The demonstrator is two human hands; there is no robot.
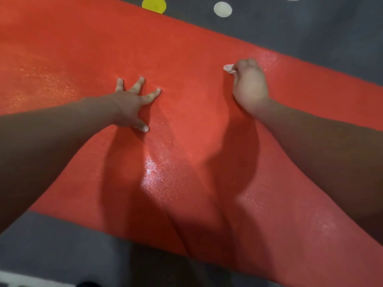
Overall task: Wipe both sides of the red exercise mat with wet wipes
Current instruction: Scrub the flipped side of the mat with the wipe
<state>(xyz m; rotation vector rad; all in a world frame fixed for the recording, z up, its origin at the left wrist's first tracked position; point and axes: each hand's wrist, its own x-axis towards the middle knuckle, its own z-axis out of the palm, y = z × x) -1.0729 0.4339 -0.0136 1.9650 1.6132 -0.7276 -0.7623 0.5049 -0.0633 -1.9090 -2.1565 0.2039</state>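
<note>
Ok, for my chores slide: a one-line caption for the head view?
Right hand holds a wet wipe on the red mat while the spread left hand presses it.

Floor covered by a dark grey rug [51,245], yellow dot [154,4] and white dot [222,9] printed at the far side, white band [31,279] seen at near corner

1. A grey rug [310,27] carries everything, showing past the mat's far and near edges.
2. It bears a yellow dot [154,4] and a white dot [222,9] on the far side, and a white band [20,278] at the near left.
3. The red exercise mat [186,48] lies flat on it, spanning left to right, shiny in patches.
</note>
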